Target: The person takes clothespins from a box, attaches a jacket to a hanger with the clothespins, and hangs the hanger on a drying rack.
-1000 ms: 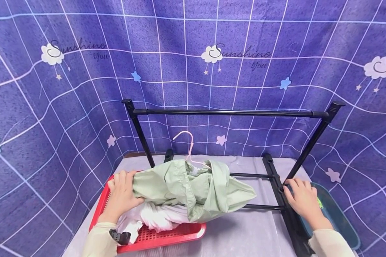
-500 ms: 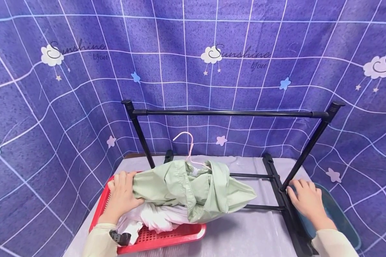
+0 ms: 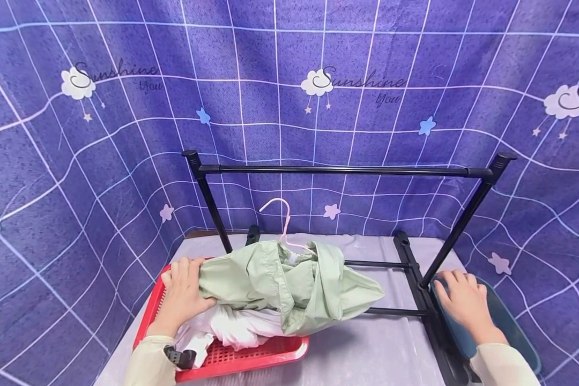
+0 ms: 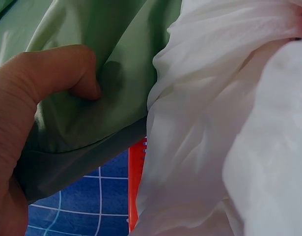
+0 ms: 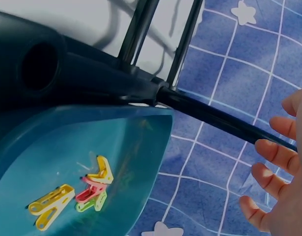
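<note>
My left hand (image 3: 182, 294) grips the left end of a pale green garment (image 3: 262, 276), with the thumb across the cloth in the left wrist view. The garment is bunched on a pink hanger (image 3: 288, 219) whose hook sticks up; the rest of the hanger is mostly hidden in the cloth. Over the teal basin (image 3: 504, 316) on the right, my right hand (image 3: 467, 306) holds nothing, its fingers loosely bent and spread. In the right wrist view several plastic clothespins lie in that basin, among them a yellow clothespin (image 5: 51, 205) and a red clothespin (image 5: 90, 191).
A black clothes rack (image 3: 342, 170) stands across the table, its right foot (image 3: 431, 327) beside the basin. Under the garment is a red basket (image 3: 251, 360) with white cloth (image 3: 241, 324) in it. A purple patterned curtain (image 3: 376, 59) hangs behind.
My right hand has shifted right, away from the rack's right upright and farther over the basin, with its fingers loosening. The left hand and the green garment have stayed in place.
</note>
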Motion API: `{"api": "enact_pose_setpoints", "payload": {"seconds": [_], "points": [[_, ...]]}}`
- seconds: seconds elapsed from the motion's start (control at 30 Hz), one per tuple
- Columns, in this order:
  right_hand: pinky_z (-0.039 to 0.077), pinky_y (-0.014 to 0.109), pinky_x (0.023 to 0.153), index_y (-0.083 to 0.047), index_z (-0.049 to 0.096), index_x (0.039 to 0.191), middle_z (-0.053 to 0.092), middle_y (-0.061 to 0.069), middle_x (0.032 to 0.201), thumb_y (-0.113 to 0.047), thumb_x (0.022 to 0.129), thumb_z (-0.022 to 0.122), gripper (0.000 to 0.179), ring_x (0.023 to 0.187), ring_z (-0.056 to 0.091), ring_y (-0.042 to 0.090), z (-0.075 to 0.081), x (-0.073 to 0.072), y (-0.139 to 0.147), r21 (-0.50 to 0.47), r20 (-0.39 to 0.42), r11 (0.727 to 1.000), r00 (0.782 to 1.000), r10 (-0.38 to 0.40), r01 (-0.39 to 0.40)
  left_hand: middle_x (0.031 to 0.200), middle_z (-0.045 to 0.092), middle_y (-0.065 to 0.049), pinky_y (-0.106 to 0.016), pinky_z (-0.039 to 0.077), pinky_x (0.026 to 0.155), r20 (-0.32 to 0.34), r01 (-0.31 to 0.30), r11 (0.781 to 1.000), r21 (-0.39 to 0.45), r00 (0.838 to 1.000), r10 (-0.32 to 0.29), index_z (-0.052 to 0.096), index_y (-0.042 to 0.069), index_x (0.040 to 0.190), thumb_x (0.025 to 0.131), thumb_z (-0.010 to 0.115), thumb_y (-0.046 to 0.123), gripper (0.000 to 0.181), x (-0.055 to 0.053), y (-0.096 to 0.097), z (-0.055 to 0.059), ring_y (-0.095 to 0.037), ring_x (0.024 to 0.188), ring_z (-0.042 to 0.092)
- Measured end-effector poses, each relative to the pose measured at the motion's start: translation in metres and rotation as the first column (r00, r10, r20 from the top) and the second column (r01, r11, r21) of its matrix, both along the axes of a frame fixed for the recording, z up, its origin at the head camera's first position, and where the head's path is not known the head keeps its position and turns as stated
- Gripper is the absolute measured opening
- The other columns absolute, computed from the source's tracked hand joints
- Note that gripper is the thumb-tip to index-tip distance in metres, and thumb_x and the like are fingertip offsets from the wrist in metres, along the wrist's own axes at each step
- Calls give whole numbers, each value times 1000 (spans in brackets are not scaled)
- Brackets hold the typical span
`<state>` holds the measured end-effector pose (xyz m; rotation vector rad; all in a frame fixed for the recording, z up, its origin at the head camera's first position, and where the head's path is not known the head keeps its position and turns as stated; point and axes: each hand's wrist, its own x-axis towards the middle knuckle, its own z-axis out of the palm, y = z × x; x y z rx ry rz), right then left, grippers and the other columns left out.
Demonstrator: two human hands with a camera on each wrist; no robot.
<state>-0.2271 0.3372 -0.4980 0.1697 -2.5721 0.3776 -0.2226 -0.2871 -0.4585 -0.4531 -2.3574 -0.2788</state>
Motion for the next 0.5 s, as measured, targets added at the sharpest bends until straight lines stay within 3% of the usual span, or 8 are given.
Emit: {"api": "enact_pose_setpoints", "payload": {"seconds": [0.5], "points": [[31,65,73,-3,59,107,55,25,110,-21,97,55,21,103,45,51,-8,-1,12,17,118,999,992,-39,38,96,39,-16,-49,25,66,14,0,1000,12,1000,-1,44,1,120,37,87,32,98,-1,0,0,-36,85,35]]}}
